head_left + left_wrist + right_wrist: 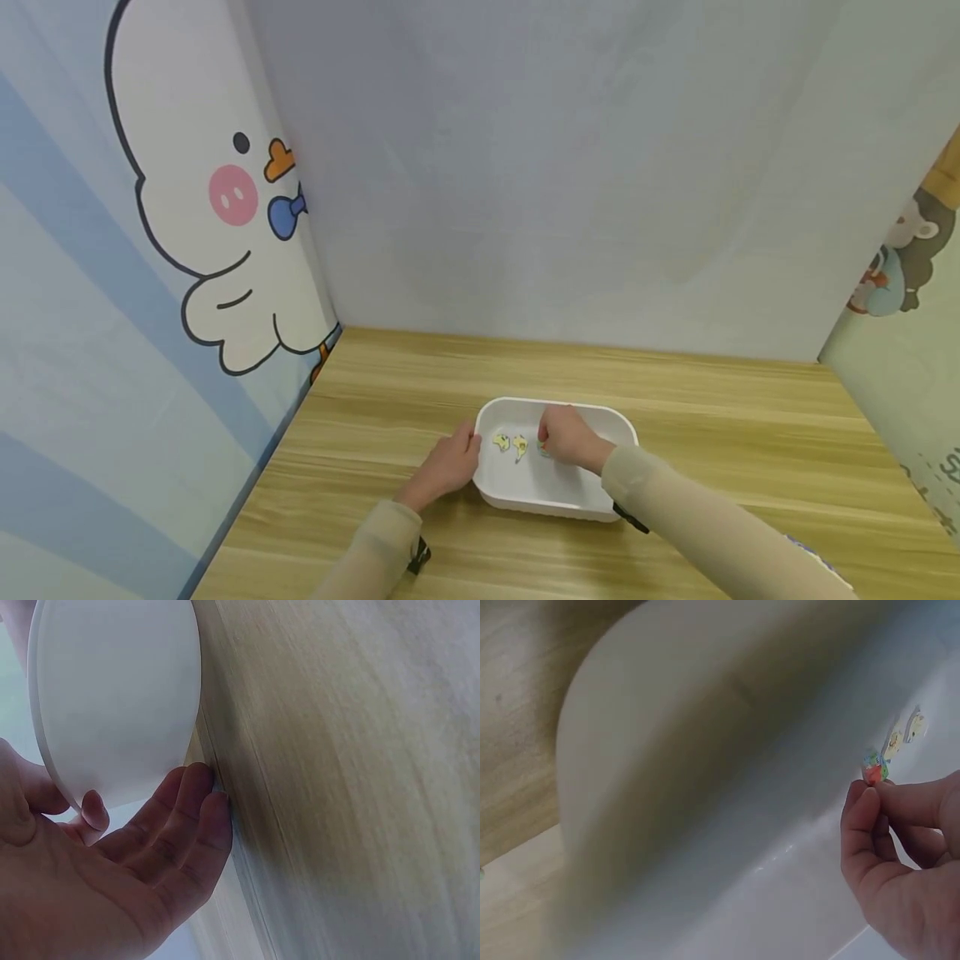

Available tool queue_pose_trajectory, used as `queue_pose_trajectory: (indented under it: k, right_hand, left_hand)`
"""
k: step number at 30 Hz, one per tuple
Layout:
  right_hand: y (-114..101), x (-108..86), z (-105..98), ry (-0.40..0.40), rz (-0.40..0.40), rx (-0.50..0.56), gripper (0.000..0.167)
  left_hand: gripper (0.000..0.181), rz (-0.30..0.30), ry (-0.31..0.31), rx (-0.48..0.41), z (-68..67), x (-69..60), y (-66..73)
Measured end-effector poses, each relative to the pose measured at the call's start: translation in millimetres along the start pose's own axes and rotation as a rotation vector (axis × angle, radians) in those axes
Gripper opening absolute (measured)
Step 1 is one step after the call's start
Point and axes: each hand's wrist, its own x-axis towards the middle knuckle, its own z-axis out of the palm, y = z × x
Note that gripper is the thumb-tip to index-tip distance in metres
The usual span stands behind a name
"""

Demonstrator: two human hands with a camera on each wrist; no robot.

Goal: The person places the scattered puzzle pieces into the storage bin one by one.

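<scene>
A white oblong plastic basin (540,487) stands on the wooden table. My left hand (448,462) grips its left end, the thumb at the rim and the other fingers outside, low near the tabletop in the left wrist view. Inside the basin, my right hand (572,436) pinches a small flat printed piece (875,766), coloured blue, green and red, between thumb and fingertips. Two small yellowish cut-out pieces, one nearer the left wall (501,442) and one beside it (521,447), lie on the basin floor left of that hand. Whether they are stickers I cannot tell.
Wood-grain tabletop (360,392) surrounds the basin. A pale curtain (525,208) hangs behind the table, with printed cloth at both sides. Part of a blue-and-white object (817,560) shows at the lower right, partly hidden by the right sleeve (712,517).
</scene>
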Motion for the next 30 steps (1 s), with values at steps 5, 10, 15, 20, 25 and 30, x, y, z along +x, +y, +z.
queue_pose_trajectory:
  k: [5,10,15,20,25,30]
  right_hand:
    - [-1.6,1.8,2.3,-0.007,0.030,0.025,0.015]
    - [-1.2,2.9,6.0,-0.007,0.076,0.036,0.015]
    - [-0.8,3.2,9.2,0.025,0.052,0.042,0.015]
    - [-0.7,5.3,9.7,0.036,0.063,0.059,0.015]
    - [-0.5,7.2,12.0,0.029,0.084,0.060,0.016]
    - [0.2,7.5,16.0,0.037,0.090,0.046,0.014]
  left_hand:
    - [0.019,-0.006,-0.004,-0.009,-0.2,0.2,1.0]
    - [0.020,0.001,-0.009,-0.015,2.3,0.1,0.4]
    - [0.018,-0.005,-0.004,-0.004,3.7,0.4,-0.5]
    - [0.017,0.006,0.007,0.004,1.6,-0.3,-0.4]
    - [0.016,0.015,0.011,0.010,0.2,-0.8,-0.4]
    - [0.015,0.012,0.010,0.012,-0.2,-1.6,-0.8]
